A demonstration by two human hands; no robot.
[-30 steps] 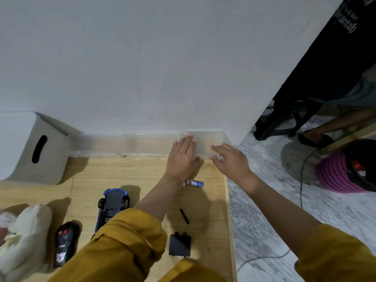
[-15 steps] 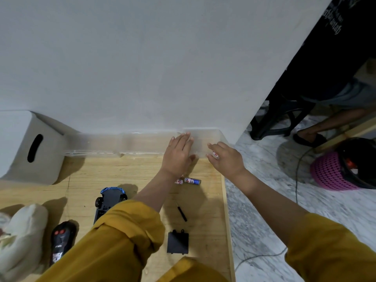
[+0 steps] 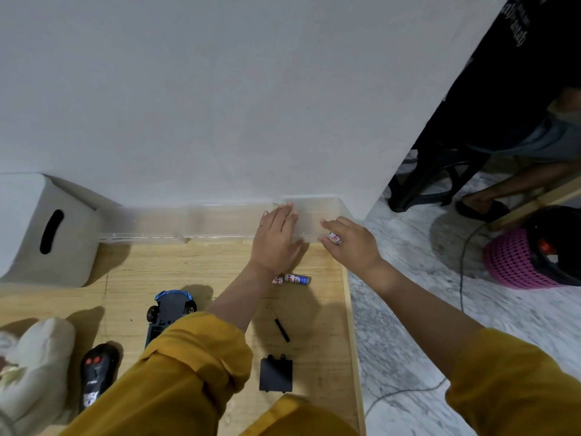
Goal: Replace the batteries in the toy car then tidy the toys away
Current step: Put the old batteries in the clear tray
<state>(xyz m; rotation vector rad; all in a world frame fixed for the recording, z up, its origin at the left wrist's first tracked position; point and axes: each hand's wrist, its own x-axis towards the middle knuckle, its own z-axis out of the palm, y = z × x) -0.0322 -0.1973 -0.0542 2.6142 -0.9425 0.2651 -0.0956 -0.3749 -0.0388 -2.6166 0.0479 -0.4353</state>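
Head view: three batteries (image 3: 297, 279), one toy car (image 3: 169, 311), one screwdriver (image 3: 281, 329).

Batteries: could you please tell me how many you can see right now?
3: two batteries lie on the table just below the left hand; one battery is in the right hand grip. Others may be hidden.

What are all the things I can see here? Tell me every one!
toy car: 1, blue and black, upside down, left of middle on the table
remote control: 1, black with red buttons, near left
batteries: 2 loose by the left wrist
battery: 1, in the right hand
screwdriver: 1, black, near middle
battery cover: 1, black, near edge
clear box: 1, against the wall
grey box: 1, far left
soft toy: 1, white, near left
pink basket: 1, on the floor
left hand: flat on the clear box
right hand: pinching a battery
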